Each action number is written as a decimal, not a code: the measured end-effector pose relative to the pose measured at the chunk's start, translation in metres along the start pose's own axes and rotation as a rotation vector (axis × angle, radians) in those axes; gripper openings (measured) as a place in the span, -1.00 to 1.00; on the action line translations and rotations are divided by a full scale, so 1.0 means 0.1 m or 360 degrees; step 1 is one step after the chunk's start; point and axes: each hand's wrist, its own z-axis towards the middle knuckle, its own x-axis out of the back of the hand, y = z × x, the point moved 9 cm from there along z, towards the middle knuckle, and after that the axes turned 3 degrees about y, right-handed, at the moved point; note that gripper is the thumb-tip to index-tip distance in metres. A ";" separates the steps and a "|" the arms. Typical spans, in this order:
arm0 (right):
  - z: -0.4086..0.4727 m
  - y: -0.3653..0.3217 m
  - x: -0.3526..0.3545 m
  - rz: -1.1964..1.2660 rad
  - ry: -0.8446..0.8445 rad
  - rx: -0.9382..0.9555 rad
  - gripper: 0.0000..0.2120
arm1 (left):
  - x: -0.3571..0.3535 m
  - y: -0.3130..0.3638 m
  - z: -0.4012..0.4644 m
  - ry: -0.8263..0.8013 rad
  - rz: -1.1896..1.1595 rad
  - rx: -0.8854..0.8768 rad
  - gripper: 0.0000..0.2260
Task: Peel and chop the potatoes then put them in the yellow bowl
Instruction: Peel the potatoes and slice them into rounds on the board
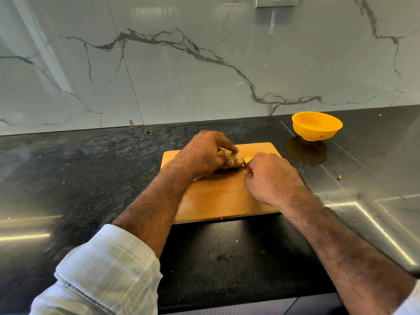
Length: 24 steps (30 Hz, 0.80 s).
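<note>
Gripping the potato (230,158) over the far half of the wooden cutting board (218,196), the left hand (204,153) has its fingers curled over the top and its thumb tucked under the near side, so the potato's long axis runs roughly left to right, with its free end pointing toward the right hand (270,176). That hand is closed around a red-handled tool (248,169), of which only a sliver shows; whether it is a peeler or a knife cannot be told. The tool meets the potato at its right end, just beside a pale bit lying on the board. Skin looks mostly intact, so peeling seems barely begun. The yellow bowl (317,126) stands on the dark table (91,178) well apart, beyond and right of the board, nearer the right hand.
</note>
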 end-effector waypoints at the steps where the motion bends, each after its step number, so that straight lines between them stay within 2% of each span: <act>1: 0.01 0.01 0.05 0.0012 0.0061 0.0001 -0.74 | 0.00 0.00 0.00 0.0004 0.0006 -0.0010 -0.67; 5: 0.05 -0.01 0.14 0.0063 0.0160 -0.0002 -0.74 | -0.03 -0.01 0.02 -0.0026 0.0012 0.0018 -0.66; 20: 0.13 -0.13 0.12 0.0045 -0.0031 -0.0022 -0.62 | -0.05 -0.01 0.06 -0.0040 0.0116 0.0020 -0.63; 24: 0.16 -0.17 0.15 -0.0005 -0.0035 -0.0009 -0.66 | -0.05 -0.02 0.07 -0.0018 0.0112 0.0015 -0.63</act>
